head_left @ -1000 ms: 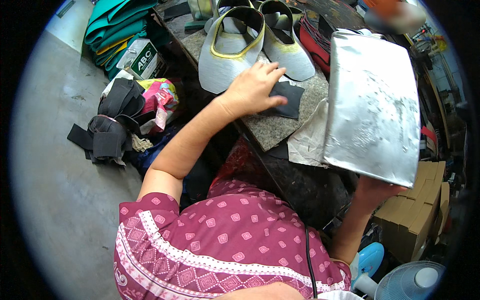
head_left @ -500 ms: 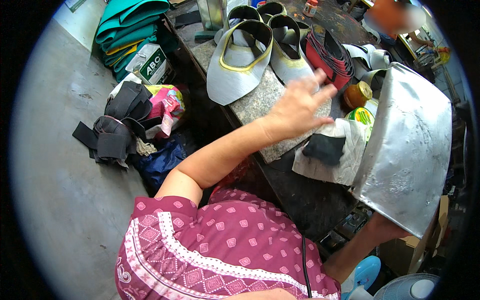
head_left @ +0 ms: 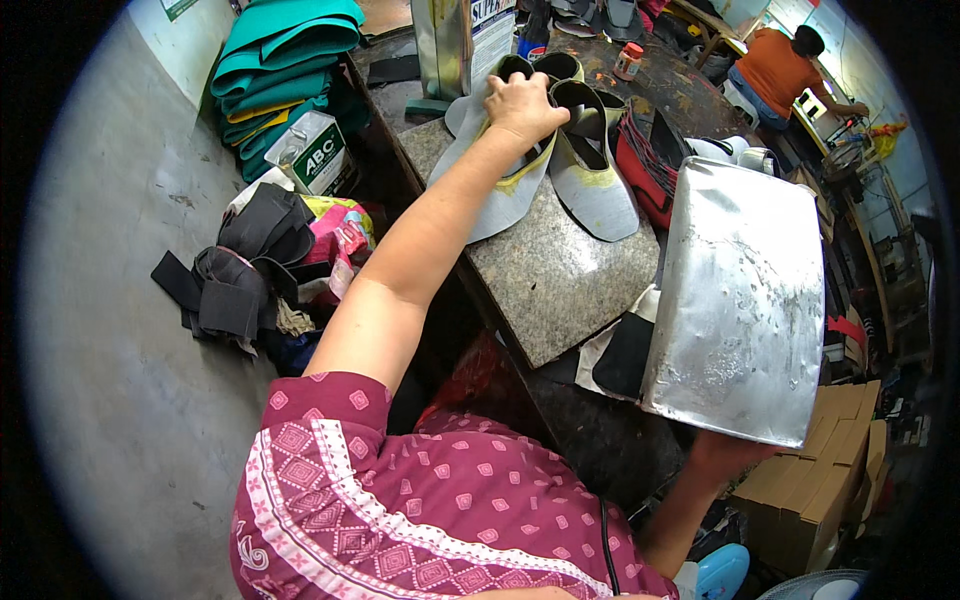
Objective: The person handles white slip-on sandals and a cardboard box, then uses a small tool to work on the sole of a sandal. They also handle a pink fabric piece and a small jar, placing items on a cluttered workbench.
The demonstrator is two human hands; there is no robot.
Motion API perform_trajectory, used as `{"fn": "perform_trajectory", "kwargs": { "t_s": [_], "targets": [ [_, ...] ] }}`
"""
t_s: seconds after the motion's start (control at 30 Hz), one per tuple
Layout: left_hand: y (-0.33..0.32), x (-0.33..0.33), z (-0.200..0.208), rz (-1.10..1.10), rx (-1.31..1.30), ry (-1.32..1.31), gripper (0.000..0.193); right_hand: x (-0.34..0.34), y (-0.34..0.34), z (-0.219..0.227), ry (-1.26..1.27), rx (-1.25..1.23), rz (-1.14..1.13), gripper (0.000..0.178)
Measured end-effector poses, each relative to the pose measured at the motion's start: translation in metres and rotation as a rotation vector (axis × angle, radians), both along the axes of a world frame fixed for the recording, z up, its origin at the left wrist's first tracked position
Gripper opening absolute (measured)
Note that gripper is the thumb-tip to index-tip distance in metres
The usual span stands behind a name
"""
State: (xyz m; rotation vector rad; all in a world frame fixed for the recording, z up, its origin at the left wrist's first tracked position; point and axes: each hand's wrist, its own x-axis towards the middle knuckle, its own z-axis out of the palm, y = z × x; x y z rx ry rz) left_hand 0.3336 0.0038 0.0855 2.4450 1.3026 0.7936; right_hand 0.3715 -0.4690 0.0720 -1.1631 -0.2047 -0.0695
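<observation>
My left hand [head_left: 525,108] reaches over the bench with its fingers curled over the opening of a grey shoe upper [head_left: 500,205] that has a yellowish edge. Beside it lies a similar shoe upper [head_left: 600,203], and more stand behind. The uppers rest on a speckled stone slab [head_left: 545,300]. From below, my right hand [head_left: 733,452] supports a dented silver metal tin [head_left: 740,300]; its fingers are mostly hidden under the tin. A black piece [head_left: 624,356] on a pale cloth [head_left: 595,360] is partly covered by the tin.
A red and black bundle [head_left: 645,170] sits right of the uppers. Behind stand a tall metal can [head_left: 440,50] and a small red-capped jar [head_left: 628,62]. Folded green sheets [head_left: 285,60] and black strips [head_left: 230,290] are at left, a cardboard box [head_left: 815,470] at right. A person in orange [head_left: 780,75] sits far off.
My left hand has moved away and to the left, from above the slab's right side onto the shoe upper. The tin has shifted left and turned, hiding more of the cloth and the jars.
</observation>
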Motion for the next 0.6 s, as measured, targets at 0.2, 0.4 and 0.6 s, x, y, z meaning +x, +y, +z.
{"fn": "perform_trajectory", "kwargs": {
  "t_s": [0.2,0.4,0.6],
  "targets": [
    [0.024,0.017,-0.018,-0.264,0.247,-0.196,0.032,0.002,-0.018,-0.010,0.003,-0.008,0.101,0.084],
    [0.075,0.041,-0.004,-0.497,0.443,-0.375,0.027,0.009,-0.025,-0.023,-0.176,0.211,0.706,0.082],
    [0.083,0.036,0.000,-0.368,0.448,-0.187,0.069,-0.005,0.011,-0.005,0.110,0.160,0.469,0.102]
  ]
}}
